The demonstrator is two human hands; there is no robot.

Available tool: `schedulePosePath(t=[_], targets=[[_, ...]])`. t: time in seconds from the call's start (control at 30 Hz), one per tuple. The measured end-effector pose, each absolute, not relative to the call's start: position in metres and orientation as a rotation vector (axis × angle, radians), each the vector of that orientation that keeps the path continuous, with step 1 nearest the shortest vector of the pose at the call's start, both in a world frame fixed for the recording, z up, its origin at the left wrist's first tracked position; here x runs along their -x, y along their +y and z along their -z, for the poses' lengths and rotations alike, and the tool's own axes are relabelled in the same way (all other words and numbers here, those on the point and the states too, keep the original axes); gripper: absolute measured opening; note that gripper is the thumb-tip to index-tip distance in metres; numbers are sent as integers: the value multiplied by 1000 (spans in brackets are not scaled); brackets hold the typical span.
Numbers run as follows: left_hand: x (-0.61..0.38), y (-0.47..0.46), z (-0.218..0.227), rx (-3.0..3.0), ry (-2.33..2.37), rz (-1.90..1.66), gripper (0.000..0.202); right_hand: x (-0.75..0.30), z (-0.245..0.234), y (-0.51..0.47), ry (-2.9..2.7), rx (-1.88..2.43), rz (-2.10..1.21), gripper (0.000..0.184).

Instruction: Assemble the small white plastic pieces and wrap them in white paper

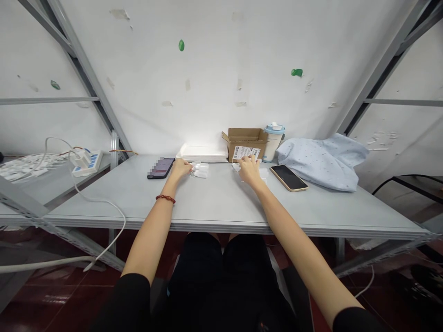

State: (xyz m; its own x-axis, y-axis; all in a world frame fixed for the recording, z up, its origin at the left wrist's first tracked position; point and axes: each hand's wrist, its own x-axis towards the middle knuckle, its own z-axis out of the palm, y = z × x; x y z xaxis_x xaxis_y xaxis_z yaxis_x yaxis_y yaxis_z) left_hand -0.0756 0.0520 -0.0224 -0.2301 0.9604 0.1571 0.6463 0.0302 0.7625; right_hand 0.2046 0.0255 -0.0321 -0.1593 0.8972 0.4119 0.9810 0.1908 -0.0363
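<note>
Both arms reach across the tabletop (218, 203), so each hand works beside its own small group of parts, probably a placement that spares long reaches. The left hand (181, 168) has its thumb and fingers drawn together at the near edge of the white pieces (201, 169); whether they actually pinch one, I cannot tell. The right hand (249, 169) is arched palm-down, fingers bent over the translucent pieces (263, 174), and its grip is likewise hidden.

The cardboard box (246, 144) stands open just behind the right hand, likely kept there for easy reach, with a lidded cup (274, 144) beside it. A dark phone (161, 168) and a second phone (289, 178) lie outward of the hands (presumably to stay out of their way), and a pale blue cloth (321, 161) is heaped farther right.

As for position, the white pieces lie immediately right of the left hand's fingertips, in front of a white stack (204, 154); the translucent pieces sit beneath and beside the right hand.
</note>
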Motion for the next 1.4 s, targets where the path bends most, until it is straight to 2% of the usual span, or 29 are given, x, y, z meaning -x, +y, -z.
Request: schedulePosePath(t=[0.23,0.73,0.83,1.07,1.23,1.4], targets=[[72,53,24,-1734,2005,-1068,5,-204,38,25,-2187,1835,288,44],[56,48,21,-1809,1968,-1111,17,-193,46,30,-2287,1707,256,36],[51,46,20,-1800,1829,-1191,16,-191,41,29,-2096,1617,40,34],[35,32,11,-1655,1422,-1211,17,-188,30,28,-1646,1133,-737,31],[29,25,7,-1615,1289,-1043,27,-188,25,24,-1451,1021,-958,32],[27,23,9,-1611,1185,-944,36,-188,23,24,-1376,997,-1017,38]])
